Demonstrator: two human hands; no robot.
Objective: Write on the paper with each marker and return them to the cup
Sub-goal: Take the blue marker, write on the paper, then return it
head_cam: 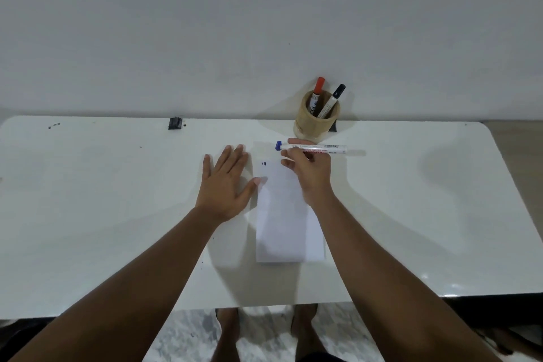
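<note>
A white sheet of paper [286, 223] lies on the white table [117, 214], with a small dark mark near its top left corner. My right hand [310, 169] holds a white marker with a blue cap [320, 149] level above the paper's far end, cap pointing left. My left hand [227, 182] lies flat with fingers spread, its thumb touching the paper's left edge. A wooden cup [316, 122] stands at the table's back edge, holding a red-capped marker [317, 91] and a black-capped marker [333, 100].
A small black clip [175, 123] sits at the table's back edge to the left, and a few dark specks mark the far left corner. A plain wall rises behind the table. My feet show on the marbled floor below the front edge.
</note>
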